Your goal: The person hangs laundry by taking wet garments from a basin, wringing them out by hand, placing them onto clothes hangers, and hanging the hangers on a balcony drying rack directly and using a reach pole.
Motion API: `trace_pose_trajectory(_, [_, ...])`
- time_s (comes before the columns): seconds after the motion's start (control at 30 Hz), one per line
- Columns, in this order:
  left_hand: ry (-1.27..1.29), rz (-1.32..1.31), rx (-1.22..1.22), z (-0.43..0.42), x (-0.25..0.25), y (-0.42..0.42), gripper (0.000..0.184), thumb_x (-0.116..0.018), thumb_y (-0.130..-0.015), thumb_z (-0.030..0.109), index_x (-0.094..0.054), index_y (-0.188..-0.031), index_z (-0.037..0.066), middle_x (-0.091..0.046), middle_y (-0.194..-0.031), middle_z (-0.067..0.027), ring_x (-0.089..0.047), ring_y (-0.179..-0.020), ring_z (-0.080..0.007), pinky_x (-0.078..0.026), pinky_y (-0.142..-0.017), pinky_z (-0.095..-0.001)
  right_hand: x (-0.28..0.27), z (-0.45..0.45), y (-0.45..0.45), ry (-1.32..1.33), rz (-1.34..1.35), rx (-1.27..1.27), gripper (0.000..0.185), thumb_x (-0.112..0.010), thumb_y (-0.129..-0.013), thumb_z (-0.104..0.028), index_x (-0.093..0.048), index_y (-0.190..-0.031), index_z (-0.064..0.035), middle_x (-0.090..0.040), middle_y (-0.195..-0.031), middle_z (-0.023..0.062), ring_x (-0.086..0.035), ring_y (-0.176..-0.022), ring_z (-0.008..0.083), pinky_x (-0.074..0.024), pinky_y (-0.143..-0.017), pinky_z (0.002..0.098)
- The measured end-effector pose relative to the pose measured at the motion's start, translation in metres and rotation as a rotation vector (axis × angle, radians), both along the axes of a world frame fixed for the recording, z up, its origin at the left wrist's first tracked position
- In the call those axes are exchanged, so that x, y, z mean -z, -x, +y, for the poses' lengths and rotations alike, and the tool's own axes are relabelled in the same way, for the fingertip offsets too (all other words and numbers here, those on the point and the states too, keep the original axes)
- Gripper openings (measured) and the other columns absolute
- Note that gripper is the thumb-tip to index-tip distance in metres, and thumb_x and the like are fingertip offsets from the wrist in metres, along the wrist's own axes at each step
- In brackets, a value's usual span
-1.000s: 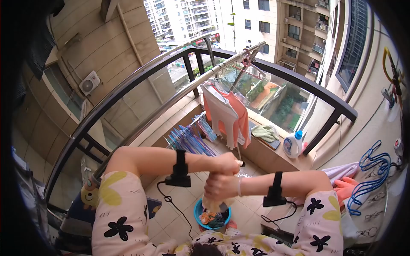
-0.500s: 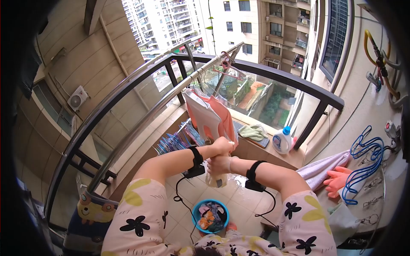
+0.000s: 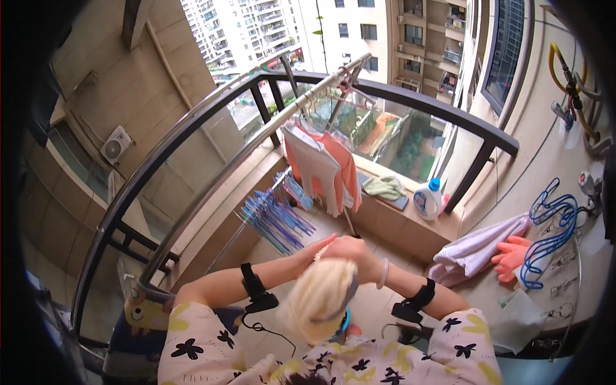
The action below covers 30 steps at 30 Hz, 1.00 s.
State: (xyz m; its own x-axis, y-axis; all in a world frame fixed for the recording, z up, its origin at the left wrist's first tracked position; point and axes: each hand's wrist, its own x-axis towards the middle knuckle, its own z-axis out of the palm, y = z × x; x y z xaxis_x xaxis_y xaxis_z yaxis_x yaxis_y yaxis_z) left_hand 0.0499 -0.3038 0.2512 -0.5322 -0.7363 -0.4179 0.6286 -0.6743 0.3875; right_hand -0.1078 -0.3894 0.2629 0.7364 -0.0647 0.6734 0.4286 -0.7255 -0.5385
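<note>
A cream-coloured cloth [image 3: 317, 298], blurred by motion, hangs from my hands in front of my chest; I cannot tell what garment it is. My right hand [image 3: 358, 255] is closed round its top. Close against it, my left hand [image 3: 316, 251] also grips the cloth, though the cloth partly hides its fingers. Below, the blue basin [image 3: 345, 323] shows only as a strip of rim, and its contents are covered by the cloth.
White and coral clothes [image 3: 317, 163] hang from a metal pole [image 3: 282, 119] ahead. Beneath are several blue-purple hangers [image 3: 273, 221]. A detergent bottle [image 3: 427, 200] and green cloth [image 3: 384, 187] rest on the ledge. Right: coral gloves [image 3: 511, 256], blue hangers [image 3: 545, 234] and a pale towel [image 3: 478, 247].
Both hands have come lower and nearer to my body. The cloth, earlier a narrow twisted bundle, now swings up larger and blurred, covering most of the basin.
</note>
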Motion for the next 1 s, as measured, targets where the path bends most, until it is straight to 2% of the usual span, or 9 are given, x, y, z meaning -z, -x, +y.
trace_pose_trajectory(0.03, [0.046,0.143,0.035,0.014,-0.014,0.005,0.038,-0.052,-0.088,0.039,-0.054,-0.112,0.009,-0.059,-0.108,-0.0075,-0.059,-0.096,-0.0197,-0.048,-0.086,-0.0361,0.009,0.007,-0.001,-0.495,0.144,-0.108,0.039,-0.074,-0.067,-0.018,-0.061,-0.102,-0.0068,-0.063,-0.101,0.0087,-0.060,-0.092,0.0208,-0.0474,-0.080,0.0334])
trace_pose_trajectory(0.13, [1.223,-1.238,0.320,0.063,0.026,0.011,0.047,-0.055,-0.088,0.031,-0.042,-0.129,0.011,-0.046,-0.129,-0.0030,-0.040,-0.120,-0.0184,-0.029,-0.104,-0.0335,0.052,0.010,-0.010,-0.989,0.207,-0.194,0.050,-0.077,-0.068,-0.017,-0.056,-0.112,-0.0048,-0.061,-0.107,0.0084,-0.059,-0.096,0.0172,-0.0486,-0.081,0.0280])
trace_pose_trajectory(0.23, [0.051,-0.220,0.142,0.087,0.049,0.014,0.062,-0.048,-0.083,0.057,-0.043,-0.127,0.013,-0.043,-0.132,-0.0037,-0.039,-0.122,-0.0191,-0.032,-0.102,-0.0366,0.062,0.030,0.001,-1.402,0.435,-0.482,0.037,-0.066,-0.080,-0.026,-0.054,-0.108,-0.0035,-0.060,-0.095,0.0082,-0.059,-0.083,0.0156,-0.0505,-0.072,0.0298])
trace_pose_trajectory(0.37, [0.101,-0.075,-0.124,0.109,0.089,0.002,0.070,-0.038,-0.085,0.062,-0.037,-0.131,0.010,-0.048,-0.126,-0.0048,-0.045,-0.117,-0.0237,-0.030,-0.102,-0.0460,0.024,0.082,-0.012,-2.086,0.228,-0.711,0.039,-0.049,-0.090,-0.034,-0.048,-0.112,-0.0016,-0.058,-0.090,0.0095,-0.058,-0.073,0.0162,-0.0511,-0.069,0.0317])
trace_pose_trajectory(0.47, [0.347,-0.325,-0.930,0.099,0.101,0.031,0.069,-0.040,-0.079,0.069,-0.044,-0.121,0.014,-0.055,-0.108,-0.0040,-0.053,-0.102,-0.0201,-0.039,-0.095,-0.0418,0.030,0.107,-0.041,-2.212,0.065,-0.879,0.047,-0.051,-0.089,-0.038,-0.043,-0.117,-0.0009,-0.058,-0.092,0.0110,-0.058,-0.076,0.0175,-0.0512,-0.072,0.0335])
trace_pose_trajectory(0.6, [0.614,0.019,-0.857,0.101,0.023,0.021,0.065,-0.048,-0.080,0.060,-0.044,-0.122,0.011,-0.054,-0.111,-0.0048,-0.052,-0.105,-0.0217,-0.038,-0.096,-0.0427,0.009,0.155,-0.056,-2.435,-0.086,-1.430,0.065,-0.055,-0.082,-0.052,-0.039,-0.120,-0.0015,-0.056,-0.092,0.0088,-0.051,-0.073,0.0141,-0.0465,-0.070,0.0332])
trace_pose_trajectory(0.73, [0.850,0.359,-0.736,0.102,-0.031,-0.006,0.061,-0.056,-0.082,0.051,-0.044,-0.124,0.008,-0.054,-0.114,-0.0055,-0.051,-0.109,-0.0232,-0.037,-0.096,-0.0436,0.012,0.169,-0.040,-2.398,0.037,-1.437,0.069,-0.056,-0.079,-0.057,-0.038,-0.119,-0.0042,-0.046,-0.079,0.0026,-0.044,-0.069,0.0131,-0.0415,-0.074,0.0317])
trace_pose_trajectory(0.8, [0.602,-0.457,-0.615,0.116,-0.031,-0.027,0.058,-0.074,-0.073,0.028,-0.047,-0.120,0.006,-0.054,-0.111,-0.0067,-0.053,-0.105,-0.0205,-0.043,-0.090,-0.0371,-0.008,0.174,-0.027,-2.093,0.098,-1.336,0.062,-0.058,-0.080,-0.052,-0.042,-0.115,-0.0036,-0.044,-0.077,0.0009,-0.044,-0.067,0.0093,-0.0396,-0.070,0.0269])
trace_pose_trajectory(1.0, [0.634,-1.155,-0.638,0.040,-0.032,-0.023,0.045,-0.067,-0.064,-0.002,-0.058,-0.108,0.004,-0.062,-0.099,-0.0043,-0.058,-0.090,-0.0133,-0.047,-0.077,-0.0285,-0.006,0.097,-0.054,-1.169,0.824,-0.113,0.009,-0.059,-0.074,-0.012,-0.053,-0.071,-0.0070,-0.052,-0.068,-0.0007,-0.051,-0.061,0.0060,-0.0406,-0.053,0.0224])
